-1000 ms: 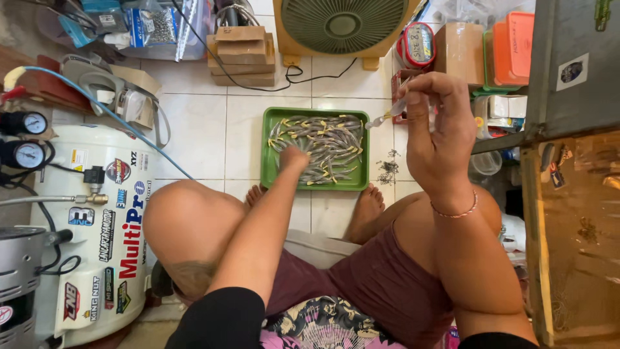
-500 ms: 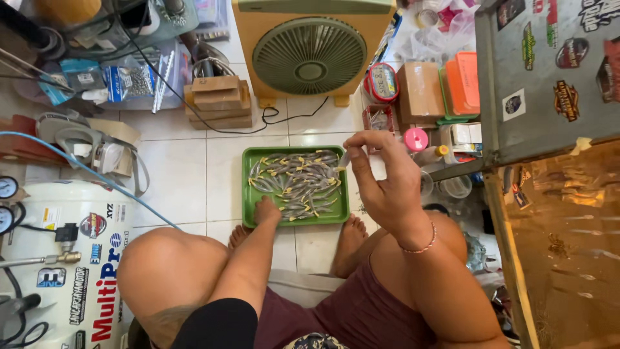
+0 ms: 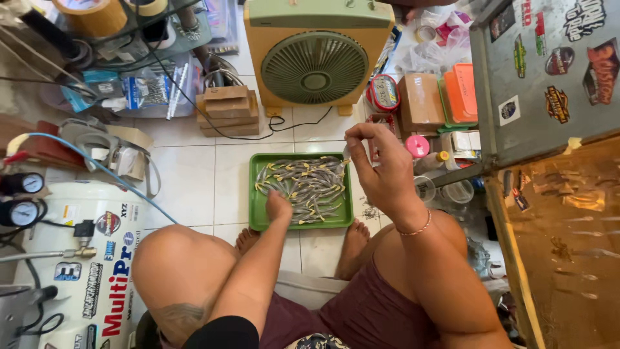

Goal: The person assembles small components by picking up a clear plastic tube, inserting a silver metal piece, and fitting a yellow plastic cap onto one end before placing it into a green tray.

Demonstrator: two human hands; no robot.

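White floor tiles [image 3: 187, 187] carry a green tray [image 3: 258, 213] of small slender grey-and-yellow pieces [image 3: 307, 187], set between the seated person's bare feet and a green box fan [image 3: 315, 68]. Left hand [image 3: 279, 207] reaches down into the tray, fingers resting among the pieces; whether its grip grasps one cannot be told. Right hand [image 3: 381, 171] is raised above the tray's right edge, fingertips pinched together on a small, thin item too small to identify. White air compressor [image 3: 84, 258] stands at left.

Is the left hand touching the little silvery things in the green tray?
Touching. The head view shows the left hand reaching down into the green tray, its fingers resting right on the pile of small silvery pieces, with no gap showing.
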